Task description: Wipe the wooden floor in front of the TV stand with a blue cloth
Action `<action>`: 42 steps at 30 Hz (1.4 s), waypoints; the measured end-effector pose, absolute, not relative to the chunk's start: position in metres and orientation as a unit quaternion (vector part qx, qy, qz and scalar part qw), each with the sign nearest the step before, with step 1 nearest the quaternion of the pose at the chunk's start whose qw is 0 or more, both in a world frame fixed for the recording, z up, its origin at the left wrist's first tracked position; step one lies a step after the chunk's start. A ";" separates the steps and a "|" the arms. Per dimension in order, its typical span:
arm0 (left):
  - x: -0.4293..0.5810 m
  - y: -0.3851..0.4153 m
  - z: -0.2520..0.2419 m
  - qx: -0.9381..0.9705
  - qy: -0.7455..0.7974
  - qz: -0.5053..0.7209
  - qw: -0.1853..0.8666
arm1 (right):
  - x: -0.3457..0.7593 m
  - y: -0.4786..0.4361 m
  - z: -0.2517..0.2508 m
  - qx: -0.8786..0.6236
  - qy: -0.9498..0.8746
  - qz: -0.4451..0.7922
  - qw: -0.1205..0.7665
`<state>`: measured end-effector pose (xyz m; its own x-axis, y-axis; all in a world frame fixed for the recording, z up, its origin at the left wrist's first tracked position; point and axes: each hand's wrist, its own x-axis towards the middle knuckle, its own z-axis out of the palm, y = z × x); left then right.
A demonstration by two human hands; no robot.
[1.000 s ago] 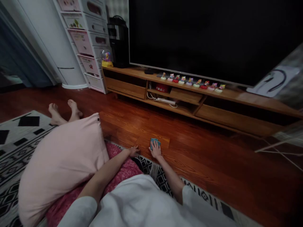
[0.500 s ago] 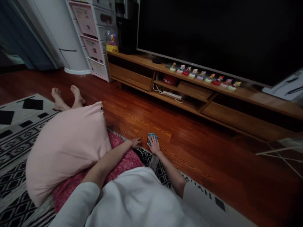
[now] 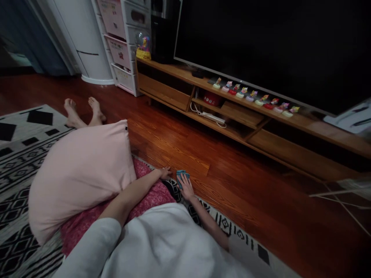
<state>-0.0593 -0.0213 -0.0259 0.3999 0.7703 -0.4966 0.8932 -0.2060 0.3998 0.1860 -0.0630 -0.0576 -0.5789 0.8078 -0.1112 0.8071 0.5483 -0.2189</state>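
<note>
My right hand (image 3: 185, 187) lies flat with stretched fingers on a small teal-blue thing (image 3: 181, 172) on the wooden floor. It looks flat and layered, like a folded cloth or a few cards; I cannot tell which, as the hand covers much of it. Left of it, my left hand (image 3: 165, 172) rests low by the rug's edge, fingers extended and nothing seen in them. A pink pillow (image 3: 84, 170) lies over my lap and legs, beside the left forearm. Bare feet (image 3: 84, 110) stick out past it.
A patterned rug (image 3: 17, 181) lies under me, bordering the wooden floor (image 3: 232, 185). Ahead stands a low wooden TV cabinet (image 3: 174, 79) with several small figurines (image 3: 255, 96) before a dark television (image 3: 261, 50). A drawer unit (image 3: 123, 54) stands at the back left, thin white rods (image 3: 333, 193) at right.
My right hand and the teal-blue thing have slid a little towards me and to the left. The left hand has hardly moved; its fingers look more spread. The view has shifted slightly.
</note>
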 end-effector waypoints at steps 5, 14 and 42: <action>-0.062 -0.022 -0.026 0.778 0.531 -0.105 0.318 | 0.276 -0.083 -0.071 -0.550 -0.831 0.083 0.016; -0.066 -0.019 -0.025 0.804 0.508 -0.133 0.278 | 0.334 -0.026 -0.061 -0.824 -0.561 0.036 0.067; -0.035 -0.023 -0.012 0.813 0.499 -0.138 0.265 | 0.452 -0.024 -0.074 -0.906 -0.382 -0.010 0.183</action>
<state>-0.0352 -0.0231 -0.0116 0.4639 0.7386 -0.4892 0.8850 -0.3615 0.2935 0.4516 -0.0236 -0.0737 0.7078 0.6884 0.1586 0.6960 -0.6411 -0.3233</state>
